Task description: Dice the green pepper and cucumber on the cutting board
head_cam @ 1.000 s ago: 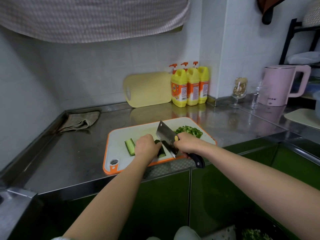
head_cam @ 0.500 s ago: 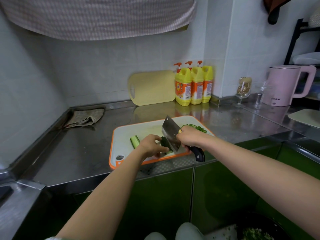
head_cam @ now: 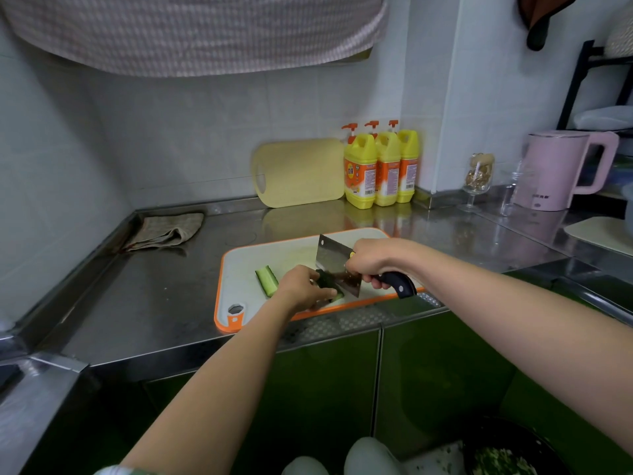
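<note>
The white, orange-rimmed cutting board (head_cam: 246, 269) lies at the front edge of the steel bench (head_cam: 154, 286), its near rim almost flush with that edge. On it, the right hand (head_cam: 373, 262) is wrapped tight round the dark handle of a cleaver (head_cam: 334, 258), whose blade slants down onto a dark green cucumber length (head_cam: 328, 283). The left hand (head_cam: 301, 289) holds that length down, fingers curled over it and right beside the blade. A second cucumber strip (head_cam: 267, 281) lies loose on the board, just left of the left hand. No green pepper shows from this angle.

The chief danger is the narrow gap between blade and fingertips. If the left hand does not draw back as the piece shortens, the edge could catch a finger. The wet, rounded skin could also roll or slide under pressure, turning the blade sideways. Because the board sits so near the front edge, a hard downward push might shift it or send pieces over the edge. Uneven strokes would likely give ragged dice.
</note>
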### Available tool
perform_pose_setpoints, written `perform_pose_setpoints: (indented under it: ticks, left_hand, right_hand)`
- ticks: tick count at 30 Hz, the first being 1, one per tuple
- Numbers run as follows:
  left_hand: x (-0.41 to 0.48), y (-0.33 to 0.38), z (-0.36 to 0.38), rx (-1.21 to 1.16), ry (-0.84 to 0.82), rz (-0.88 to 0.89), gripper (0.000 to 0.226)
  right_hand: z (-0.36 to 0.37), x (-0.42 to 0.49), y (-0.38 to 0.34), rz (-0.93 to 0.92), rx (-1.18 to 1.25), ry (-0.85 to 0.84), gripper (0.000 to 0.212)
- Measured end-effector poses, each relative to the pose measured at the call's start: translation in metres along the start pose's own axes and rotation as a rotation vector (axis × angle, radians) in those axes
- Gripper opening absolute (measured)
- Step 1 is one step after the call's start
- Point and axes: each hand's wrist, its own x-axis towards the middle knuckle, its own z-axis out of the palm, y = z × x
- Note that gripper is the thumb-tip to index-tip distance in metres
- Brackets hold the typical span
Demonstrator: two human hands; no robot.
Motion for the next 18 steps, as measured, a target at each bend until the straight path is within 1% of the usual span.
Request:
perform_pose_setpoints:
  ticks: [4, 7, 15, 18]
  left_hand:
    - [-0.001, 0.001, -0.002, -0.031, -0.007, -0.007, 0.045]
    - [-0.001, 0.002, -0.003, -0.037, -0.008, -0.01, 0.045]
    - [0.002, 0.001, -0.003, -0.032, -0.022, -0.009, 0.047]
    - [0.002, 0.002, -0.004, -0.026, -0.043, 0.002, 0.044]
  right_hand:
    - [-0.004, 0.001, -0.014, 0.011, -0.082, -0.042, 0.02]
    - [0.002, 0.002, -0.013, 0.003, -0.087, -0.035, 0.019]
    - [0.03, 0.009, -0.006, -0.061, -0.15, 0.094, 0.017]
    - [0.036, 0.015, -0.002, -0.065, -0.115, 0.138, 0.015]
